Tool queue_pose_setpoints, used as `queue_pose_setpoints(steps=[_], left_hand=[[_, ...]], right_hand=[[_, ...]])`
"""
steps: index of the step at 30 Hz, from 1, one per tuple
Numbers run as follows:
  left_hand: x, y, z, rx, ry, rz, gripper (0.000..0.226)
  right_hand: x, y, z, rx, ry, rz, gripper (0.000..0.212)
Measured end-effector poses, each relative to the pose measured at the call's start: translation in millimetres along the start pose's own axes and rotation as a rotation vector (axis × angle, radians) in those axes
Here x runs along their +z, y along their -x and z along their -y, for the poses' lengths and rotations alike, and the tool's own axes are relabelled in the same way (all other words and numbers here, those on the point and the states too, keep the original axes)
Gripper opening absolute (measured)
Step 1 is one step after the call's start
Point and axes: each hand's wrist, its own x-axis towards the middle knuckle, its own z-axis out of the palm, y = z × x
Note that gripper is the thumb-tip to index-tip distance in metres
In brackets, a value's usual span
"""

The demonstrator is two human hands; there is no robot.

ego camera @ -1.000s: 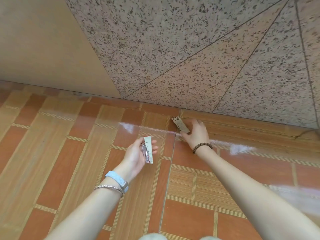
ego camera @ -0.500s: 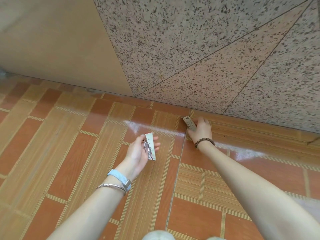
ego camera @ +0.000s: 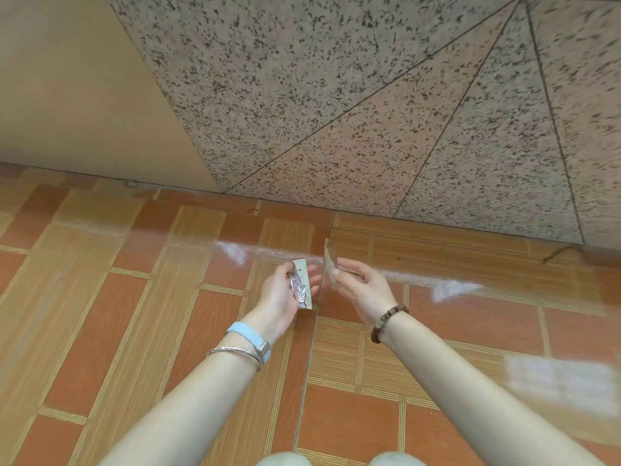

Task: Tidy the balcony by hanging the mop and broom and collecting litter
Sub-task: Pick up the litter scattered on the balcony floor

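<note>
My left hand (ego camera: 280, 297) holds a white and silver foil wrapper (ego camera: 301, 285) upright in its palm, above the floor tiles. Close on its right, my right hand (ego camera: 364, 285) pinches a narrow brown strip of litter (ego camera: 330, 265) between thumb and fingers, lifted clear of the floor. The two pieces of litter are a short gap apart, both held at about the same height. No mop or broom is in view.
Orange and wood-pattern floor tiles (ego camera: 141, 314) run to a speckled stone wall (ego camera: 369, 112) ahead, with a plain beige panel (ego camera: 74, 95) at the left. A thin dark twig (ego camera: 561, 252) lies at the wall's foot on the right.
My right hand has lifted the brown strip off the floor by the wall and drawn it back toward my left hand. The left hand still holds the foil wrapper.
</note>
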Motion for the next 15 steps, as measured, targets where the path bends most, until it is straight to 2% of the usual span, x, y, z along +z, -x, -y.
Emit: queue_pose_setpoints(steps=[4, 9, 15], left_hand=[[26, -4, 13, -0.035, -0.036, 0.014, 0.033], [60, -4, 24, -0.051, -0.108, 0.064, 0.029], [123, 50, 26, -0.139, -0.188, 0.099, 0.027]], right_hand=[[-16, 10, -5, -0.032, 0.106, -0.036, 0.033], [-46, 23, 9, -0.117, 0.194, -0.141, 0.034], [-75, 68, 42, -0.117, 0.227, -0.33, 0.039]])
